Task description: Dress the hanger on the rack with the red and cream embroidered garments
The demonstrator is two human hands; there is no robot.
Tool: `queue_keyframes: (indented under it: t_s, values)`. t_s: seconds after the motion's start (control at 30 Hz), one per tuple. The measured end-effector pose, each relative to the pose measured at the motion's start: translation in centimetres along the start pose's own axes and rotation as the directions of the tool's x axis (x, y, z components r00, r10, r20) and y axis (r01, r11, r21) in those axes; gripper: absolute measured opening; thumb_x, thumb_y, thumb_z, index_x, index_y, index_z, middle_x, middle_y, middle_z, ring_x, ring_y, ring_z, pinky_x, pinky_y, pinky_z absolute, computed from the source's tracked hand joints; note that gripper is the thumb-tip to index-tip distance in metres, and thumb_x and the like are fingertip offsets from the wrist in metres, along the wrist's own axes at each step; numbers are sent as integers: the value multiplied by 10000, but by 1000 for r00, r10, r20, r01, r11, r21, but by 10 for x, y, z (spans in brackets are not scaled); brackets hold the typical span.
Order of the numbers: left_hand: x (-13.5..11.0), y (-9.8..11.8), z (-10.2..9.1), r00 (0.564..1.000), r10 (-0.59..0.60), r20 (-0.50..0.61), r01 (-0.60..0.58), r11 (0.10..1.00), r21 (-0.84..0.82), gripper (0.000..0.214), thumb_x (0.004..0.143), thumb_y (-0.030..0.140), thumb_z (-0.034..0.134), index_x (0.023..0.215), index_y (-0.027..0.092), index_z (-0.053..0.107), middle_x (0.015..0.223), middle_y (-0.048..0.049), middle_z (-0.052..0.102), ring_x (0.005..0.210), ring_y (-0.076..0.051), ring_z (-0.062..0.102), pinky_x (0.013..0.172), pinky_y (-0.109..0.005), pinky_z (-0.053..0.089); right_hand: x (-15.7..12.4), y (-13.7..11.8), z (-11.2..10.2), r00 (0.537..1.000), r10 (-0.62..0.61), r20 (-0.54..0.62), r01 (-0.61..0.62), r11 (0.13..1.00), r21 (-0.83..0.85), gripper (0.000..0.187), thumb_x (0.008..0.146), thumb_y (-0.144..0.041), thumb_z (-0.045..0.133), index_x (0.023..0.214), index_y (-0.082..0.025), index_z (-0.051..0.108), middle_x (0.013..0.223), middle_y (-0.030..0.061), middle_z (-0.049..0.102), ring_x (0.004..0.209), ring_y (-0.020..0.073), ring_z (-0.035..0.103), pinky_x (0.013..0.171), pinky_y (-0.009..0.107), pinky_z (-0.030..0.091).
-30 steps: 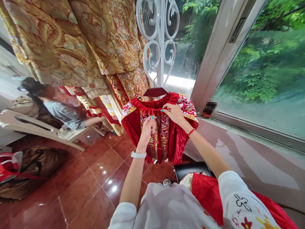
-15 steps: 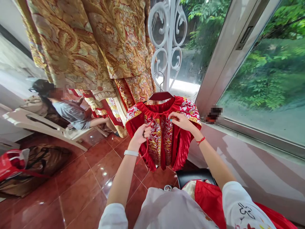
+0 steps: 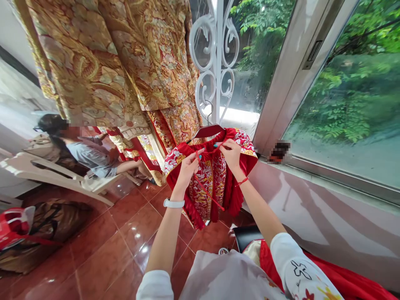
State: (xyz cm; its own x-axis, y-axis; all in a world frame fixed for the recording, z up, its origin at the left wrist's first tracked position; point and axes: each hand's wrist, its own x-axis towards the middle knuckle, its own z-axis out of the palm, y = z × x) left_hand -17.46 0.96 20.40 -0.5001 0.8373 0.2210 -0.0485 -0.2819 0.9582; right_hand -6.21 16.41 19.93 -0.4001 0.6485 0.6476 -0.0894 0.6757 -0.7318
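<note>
A red garment (image 3: 204,191) with silver and gold embroidery and pleated sides hangs on a dark hanger (image 3: 208,131) before me. My left hand (image 3: 188,168) is closed in a pinch at the left of its gathered neckline. A thin red cord (image 3: 208,193) trails from beneath that hand, slanting down across the embroidered front. On the other side of the neck opening, my right hand (image 3: 230,156) pinches at the gathered edge, thumb and forefinger together. Its fingertips seem to hold part of the red cord, though that bit is tiny and partly hidden.
Gold embroidered garments (image 3: 125,62) hang at upper left beside a white scrolled metal stand (image 3: 219,54). A person (image 3: 90,152) sits on a white chair (image 3: 59,175). A window (image 3: 343,112) is on the right. Red cloth (image 3: 337,266) lies near a black seat (image 3: 245,237); a brown bag (image 3: 56,216) is at left.
My left hand has risen to the neckline, and my right hand has shifted slightly up, its fingers now turned inward. The cord now slants rightward across the front. The garment has tilted a little.
</note>
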Motion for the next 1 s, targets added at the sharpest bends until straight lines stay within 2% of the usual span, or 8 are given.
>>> queue_keyframes:
  t_s: [0.07, 0.13, 0.3, 0.47, 0.63, 0.8, 0.9, 1.0]
  values:
    - [10, 1, 4, 989, 143, -33, -131, 964, 233, 302, 826, 282, 673, 1119, 233, 728, 769, 23, 421, 569, -70, 352, 493, -192, 304, 10, -2, 6, 954, -4, 301, -47, 986, 163, 324, 832, -423, 622, 608, -198, 690, 679, 29, 593, 663, 166, 552, 634, 303, 444]
    - [20, 0, 7, 974, 224, 22, -211, 877, 432, 315, 846, 216, 621, 1143, 242, 721, 833, 1, 445, 704, -113, 439, 605, -212, 380, 16, -2, 8, 873, -38, 487, -100, 962, 253, 370, 775, -494, 683, 569, -187, 683, 641, 23, 582, 633, 158, 538, 604, 295, 432]
    - [34, -2, 3, 948, 207, 241, -314, 726, 612, 350, 896, 165, 522, 1198, 221, 689, 891, -23, 447, 813, -150, 474, 765, -258, 418, 17, -1, 6, 843, -79, 533, -115, 940, 322, 337, 738, -521, 734, 651, -195, 738, 786, 59, 681, 772, 196, 608, 729, 324, 485]
    - [35, 0, -7, 918, 283, 277, -395, 626, 673, 264, 897, 160, 524, 1073, 192, 718, 988, -49, 469, 898, -163, 516, 875, -287, 443, 18, 6, 3, 796, -136, 589, -18, 969, 248, 280, 869, -432, 627, 794, -205, 772, 853, 57, 663, 820, 189, 601, 804, 337, 486]
    - [39, 7, -6, 893, 299, 337, -439, 410, 800, 147, 890, 187, 563, 928, 179, 705, 1171, -82, 539, 791, -142, 584, 715, -258, 458, 20, 16, 11, 827, -157, 540, 85, 984, 156, 157, 858, -297, 649, 796, -202, 758, 931, 72, 619, 897, 204, 591, 817, 342, 496]
    - [39, 15, -24, 872, 292, 392, -449, 162, 879, 242, 934, 138, 445, 971, 191, 678, 1144, -110, 618, 923, -215, 622, 703, -285, 448, 18, 18, -4, 911, -239, 335, 252, 968, 5, 248, 905, -189, 509, 786, -195, 727, 956, 102, 627, 920, 230, 580, 869, 388, 480]
    - [33, 18, -48, 876, 274, 397, -447, 155, 881, 315, 891, 49, 409, 985, 197, 671, 1148, -115, 633, 1017, -235, 617, 810, -313, 468, 17, 21, -29, 949, -198, 245, 243, 954, -173, 314, 922, -174, 446, 725, -207, 689, 906, 95, 616, 899, 235, 551, 882, 407, 461]
    - [27, 15, -56, 891, 287, 351, -424, 254, 869, 294, 874, 55, 429, 970, 202, 664, 1165, -108, 632, 1048, -229, 612, 870, -326, 474, 13, 24, -39, 970, -140, 200, 175, 971, -166, 267, 917, -230, 502, 700, -208, 655, 903, 79, 605, 880, 220, 543, 870, 397, 460]
